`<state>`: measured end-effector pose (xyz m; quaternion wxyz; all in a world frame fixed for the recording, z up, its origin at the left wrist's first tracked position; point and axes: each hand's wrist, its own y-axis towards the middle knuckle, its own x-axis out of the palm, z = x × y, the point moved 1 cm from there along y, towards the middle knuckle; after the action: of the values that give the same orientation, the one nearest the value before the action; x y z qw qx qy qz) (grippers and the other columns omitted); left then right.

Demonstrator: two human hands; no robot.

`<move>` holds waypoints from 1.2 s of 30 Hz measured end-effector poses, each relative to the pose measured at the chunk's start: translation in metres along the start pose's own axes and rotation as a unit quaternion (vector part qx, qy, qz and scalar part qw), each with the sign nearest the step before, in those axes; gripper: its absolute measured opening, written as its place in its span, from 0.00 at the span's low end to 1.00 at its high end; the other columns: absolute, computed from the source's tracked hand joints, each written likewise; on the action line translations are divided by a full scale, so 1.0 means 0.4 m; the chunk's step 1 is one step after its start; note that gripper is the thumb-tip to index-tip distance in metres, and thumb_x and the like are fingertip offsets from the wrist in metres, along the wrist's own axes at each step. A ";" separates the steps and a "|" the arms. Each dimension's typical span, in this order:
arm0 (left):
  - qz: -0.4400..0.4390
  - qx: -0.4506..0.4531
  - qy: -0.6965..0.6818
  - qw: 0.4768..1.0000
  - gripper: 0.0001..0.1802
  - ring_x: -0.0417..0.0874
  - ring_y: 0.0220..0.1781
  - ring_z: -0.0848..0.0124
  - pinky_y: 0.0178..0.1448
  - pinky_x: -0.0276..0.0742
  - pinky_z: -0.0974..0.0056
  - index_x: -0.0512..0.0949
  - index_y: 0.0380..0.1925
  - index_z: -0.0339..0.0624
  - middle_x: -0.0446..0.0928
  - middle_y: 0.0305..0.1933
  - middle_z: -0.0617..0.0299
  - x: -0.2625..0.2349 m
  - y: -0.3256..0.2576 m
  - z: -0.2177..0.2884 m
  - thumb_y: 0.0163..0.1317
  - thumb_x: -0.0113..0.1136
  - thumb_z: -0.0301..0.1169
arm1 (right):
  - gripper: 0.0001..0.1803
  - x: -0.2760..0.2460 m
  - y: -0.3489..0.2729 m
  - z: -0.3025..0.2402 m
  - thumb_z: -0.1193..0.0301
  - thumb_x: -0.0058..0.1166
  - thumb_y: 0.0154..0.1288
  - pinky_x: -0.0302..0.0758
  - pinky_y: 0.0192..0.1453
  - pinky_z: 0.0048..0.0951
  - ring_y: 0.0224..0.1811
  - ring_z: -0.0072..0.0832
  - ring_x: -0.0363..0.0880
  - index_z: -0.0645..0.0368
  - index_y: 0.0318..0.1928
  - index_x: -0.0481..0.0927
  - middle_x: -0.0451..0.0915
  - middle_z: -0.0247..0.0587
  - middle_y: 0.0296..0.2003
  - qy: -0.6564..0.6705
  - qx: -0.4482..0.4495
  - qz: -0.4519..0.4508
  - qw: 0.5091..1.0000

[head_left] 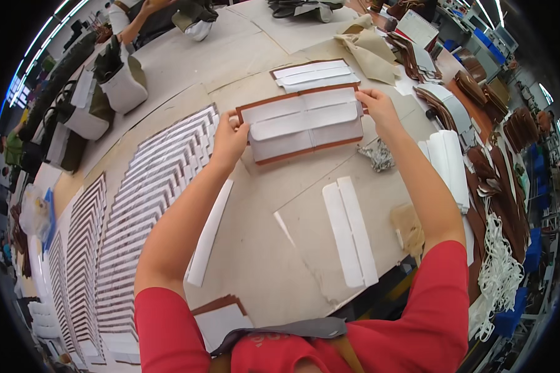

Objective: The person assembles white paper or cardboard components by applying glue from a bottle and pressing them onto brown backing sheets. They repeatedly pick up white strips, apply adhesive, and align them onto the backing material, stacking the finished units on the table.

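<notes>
- The left hand (228,140) pinched the left edge of a brown leather panel (305,123), thumb on top and fingers curled behind it, its grip closed on that edge.
- The right hand (378,107) pinched the panel's upper right corner in the same way, its grip closed on the piece.
- The leather panel was held flat between both hands just above the counter (255,248), tilted slightly, its face covered with white lining strips and a thin brown border showing around them.
- A second similar panel (313,75) lay on the counter just beyond the held one.
- Two white strips (350,231) lay side by side on a sheet of card near the person's right forearm; a single long white strip (210,233) lay partly under the left forearm.
- A crumpled scrap of silvery paper (377,155) sat just beside the right wrist.
- Rows of overlapped, lined pieces (149,205) were fanned out across the counter to the left.
- Stacks of brown leather parts (491,168) and a pile of white cord (498,273) lay at the right.
</notes>
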<state>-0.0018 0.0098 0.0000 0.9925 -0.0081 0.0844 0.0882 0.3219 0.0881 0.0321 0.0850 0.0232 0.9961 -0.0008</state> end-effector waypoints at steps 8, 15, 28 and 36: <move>0.093 0.103 0.222 0.965 0.26 0.78 0.30 0.63 0.37 0.74 0.60 0.59 0.55 0.34 0.75 0.25 0.54 0.180 0.309 0.006 0.56 0.53 0.25 | 0.13 0.002 0.435 0.100 0.68 0.58 0.49 0.73 0.42 0.31 0.36 0.33 0.78 0.61 0.35 0.77 0.80 0.42 0.32 -0.185 -0.091 0.183 0.961; 0.111 0.112 0.311 0.937 0.24 0.79 0.31 0.58 0.39 0.72 0.58 0.62 0.52 0.36 0.76 0.26 0.54 0.213 0.354 -0.026 0.56 0.55 0.28 | 0.10 0.050 0.501 0.162 0.67 0.56 0.51 0.72 0.45 0.38 0.39 0.41 0.78 0.56 0.34 0.76 0.80 0.44 0.34 -0.353 -0.093 0.202 0.909; 0.095 0.053 0.329 0.938 0.16 0.78 0.43 0.52 0.45 0.73 0.54 0.66 0.45 0.41 0.78 0.36 0.48 0.217 0.345 0.005 0.58 0.53 0.31 | 0.05 0.057 0.507 0.180 0.68 0.50 0.58 0.72 0.44 0.41 0.41 0.42 0.75 0.52 0.34 0.75 0.78 0.43 0.34 -0.424 -0.166 0.183 0.871; 0.054 0.075 0.421 0.902 0.14 0.78 0.43 0.51 0.46 0.74 0.52 0.67 0.44 0.40 0.74 0.43 0.48 0.223 0.357 -0.005 0.59 0.51 0.31 | 0.09 0.062 0.492 0.176 0.70 0.46 0.57 0.69 0.51 0.41 0.48 0.40 0.71 0.51 0.38 0.76 0.74 0.42 0.41 -0.472 -0.176 0.168 0.847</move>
<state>0.0594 0.1658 -0.0170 0.8559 0.0350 0.5011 0.1231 0.3187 0.2856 -0.0411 0.5469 0.1712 0.7999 0.1782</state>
